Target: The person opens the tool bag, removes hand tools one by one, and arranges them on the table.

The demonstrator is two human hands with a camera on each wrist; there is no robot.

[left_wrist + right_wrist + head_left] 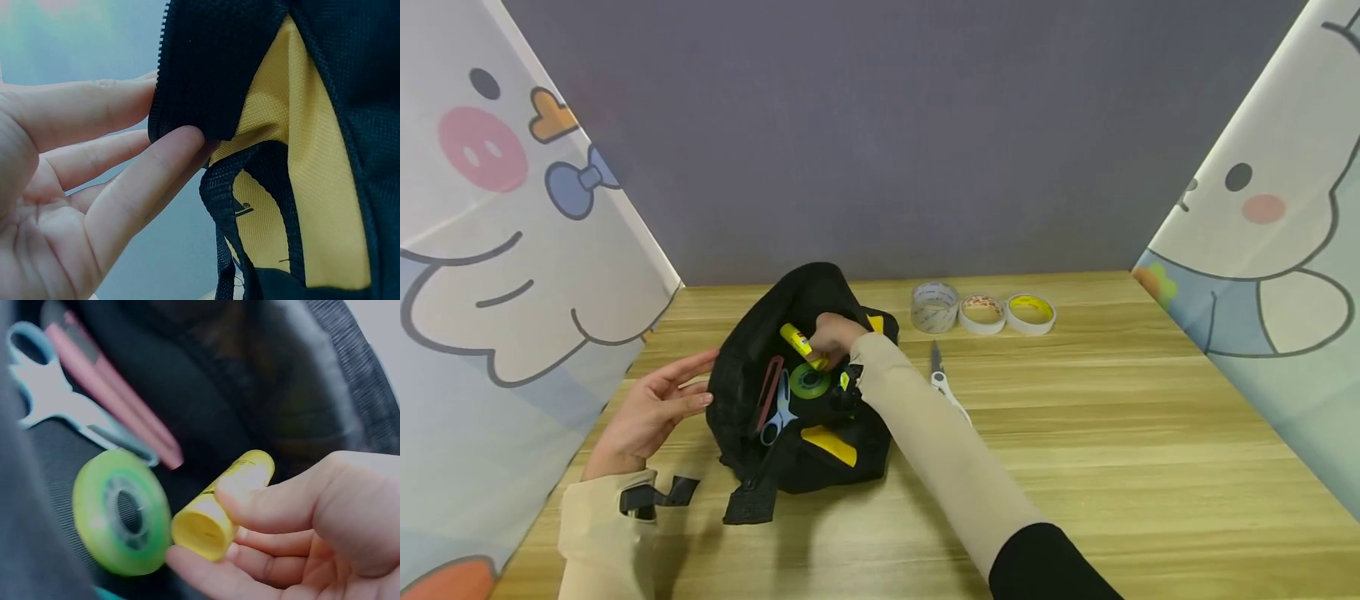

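A black bag (730,396) with yellow panels stands on the table with its mouth open. My left hand (651,412) pinches the zippered edge (200,81) of the bag between thumb and fingers. Inside the bag, my right hand (837,336) grips a yellow glue stick (203,531); its hollow end faces the right wrist camera. Close beside the glue stick is a roll of green tape (87,512). Farther left in the bag lie light-blue-handled scissors (53,390) and a slim pink tool (115,394), perhaps a box cutter.
Right of the bag on the wooden table (1120,417), a wide clear tape roll (934,321) and two narrower rolls, one with a red-printed core (982,325) and one with a yellow core (1032,325), stand in a row. Nearer lies a white-handled tool (947,392) with a dark blade. A grey wall (880,150) rises behind.
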